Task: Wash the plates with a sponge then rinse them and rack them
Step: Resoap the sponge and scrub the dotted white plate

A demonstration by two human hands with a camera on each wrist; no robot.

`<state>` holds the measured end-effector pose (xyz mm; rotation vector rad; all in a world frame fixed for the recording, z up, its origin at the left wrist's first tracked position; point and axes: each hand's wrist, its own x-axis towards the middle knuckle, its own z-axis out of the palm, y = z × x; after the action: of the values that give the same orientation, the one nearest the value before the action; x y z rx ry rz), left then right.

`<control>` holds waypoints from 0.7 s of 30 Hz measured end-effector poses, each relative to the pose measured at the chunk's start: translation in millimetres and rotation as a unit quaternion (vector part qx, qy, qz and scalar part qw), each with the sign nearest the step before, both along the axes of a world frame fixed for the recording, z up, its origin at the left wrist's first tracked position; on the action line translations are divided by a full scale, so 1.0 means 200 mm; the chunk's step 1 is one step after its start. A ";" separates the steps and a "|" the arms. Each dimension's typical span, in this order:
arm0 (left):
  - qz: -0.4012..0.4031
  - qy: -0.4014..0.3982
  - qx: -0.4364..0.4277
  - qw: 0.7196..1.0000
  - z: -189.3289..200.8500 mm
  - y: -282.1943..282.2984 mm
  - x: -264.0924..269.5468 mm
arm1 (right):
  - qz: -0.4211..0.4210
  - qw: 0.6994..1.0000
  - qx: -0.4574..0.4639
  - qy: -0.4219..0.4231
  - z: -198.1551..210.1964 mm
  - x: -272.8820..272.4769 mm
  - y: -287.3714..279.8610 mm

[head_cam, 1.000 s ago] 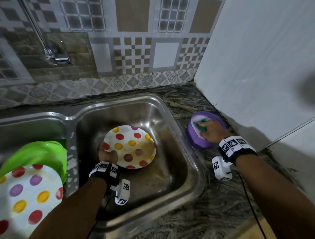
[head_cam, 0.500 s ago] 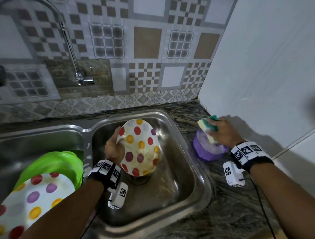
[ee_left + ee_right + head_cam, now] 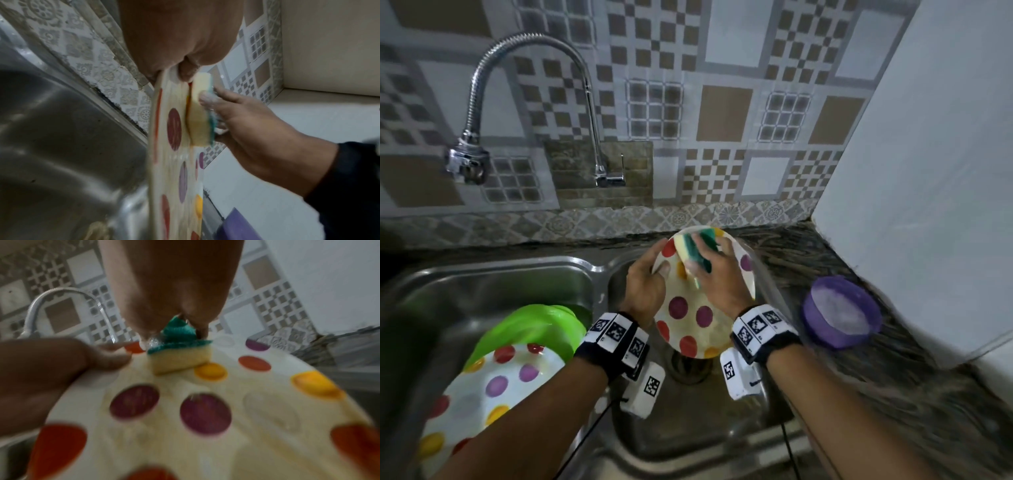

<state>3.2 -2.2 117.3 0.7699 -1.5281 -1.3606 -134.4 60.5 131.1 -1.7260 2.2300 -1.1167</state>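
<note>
A white plate with coloured dots (image 3: 688, 318) (image 3: 174, 178) (image 3: 205, 426) is held tilted above the right sink basin (image 3: 688, 428). My left hand (image 3: 645, 282) (image 3: 179, 48) grips its left rim, thumb on the face. My right hand (image 3: 717, 274) (image 3: 170, 288) holds a yellow and green sponge (image 3: 697, 253) (image 3: 200, 116) (image 3: 180, 356) and presses its yellow side against the upper part of the plate. Foam clings to my right fingers (image 3: 207, 100).
A second dotted plate (image 3: 482, 394) leans on a green item (image 3: 534, 325) in the left basin (image 3: 465, 291). A purple bowl of soapy foam (image 3: 840, 317) stands on the counter at right. The curved tap (image 3: 524, 85) hangs over the left basin. A white wall (image 3: 928, 171) bounds the right.
My right hand carried the sponge from the purple bowl onto the plate. My left hand raised the plate out of the basin and tilted it up.
</note>
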 end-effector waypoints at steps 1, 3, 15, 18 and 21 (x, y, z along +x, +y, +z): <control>0.000 0.015 0.013 1.000 0.00 -0.01 0.00 | 0.004 1.000 -0.012 0.005 -0.02 0.05 -0.02; 0.013 0.038 0.023 0.999 0.02 -0.02 0.02 | 0.001 0.999 -0.037 0.030 -0.05 0.10 -0.06; 0.050 0.149 0.064 0.985 0.11 -0.11 0.21 | -0.132 0.991 -0.013 0.013 -0.16 -0.06 0.04; 0.039 0.149 0.069 0.986 0.09 -0.08 0.19 | -0.142 0.990 -0.022 -0.004 -0.13 0.02 0.03; 0.027 0.143 0.067 0.987 0.08 -0.05 0.14 | -0.091 0.995 -0.043 -0.027 -0.10 0.12 -0.02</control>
<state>31.8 -11.3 133.7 0.6594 -1.1931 -1.4755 -110.6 57.0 110.3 -1.5263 2.3796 -1.2981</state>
